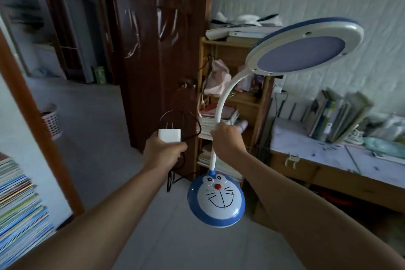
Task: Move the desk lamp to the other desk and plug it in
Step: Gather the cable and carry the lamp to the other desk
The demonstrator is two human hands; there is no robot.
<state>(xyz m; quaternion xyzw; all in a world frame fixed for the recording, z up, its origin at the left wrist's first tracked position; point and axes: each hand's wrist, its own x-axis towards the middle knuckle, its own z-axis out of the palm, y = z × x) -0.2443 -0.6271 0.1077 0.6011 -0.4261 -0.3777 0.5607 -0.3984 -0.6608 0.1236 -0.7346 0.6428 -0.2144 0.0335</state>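
I carry the desk lamp in the air in front of me. Its round blue base [216, 200] with a cartoon cat face hangs low, and a white bendy neck rises to the round white and blue lamp head [304, 47] at upper right. My right hand [225, 138] is closed around the neck, midway up. My left hand [163, 150] grips the white plug adapter [169, 135], prongs pointing up, with the black cord [175, 116] looped above and trailing below it. A wooden desk [306, 169] stands to the right, with a wall socket [278, 89] behind it.
A wooden shelf [258, 103] full of books and clutter stands straight ahead beside a dark brown wardrobe [162, 50]. Books lean on the desk at right. A stack of books [19, 208] lies at lower left, and a pink bin [51, 121] stands in the doorway beyond.
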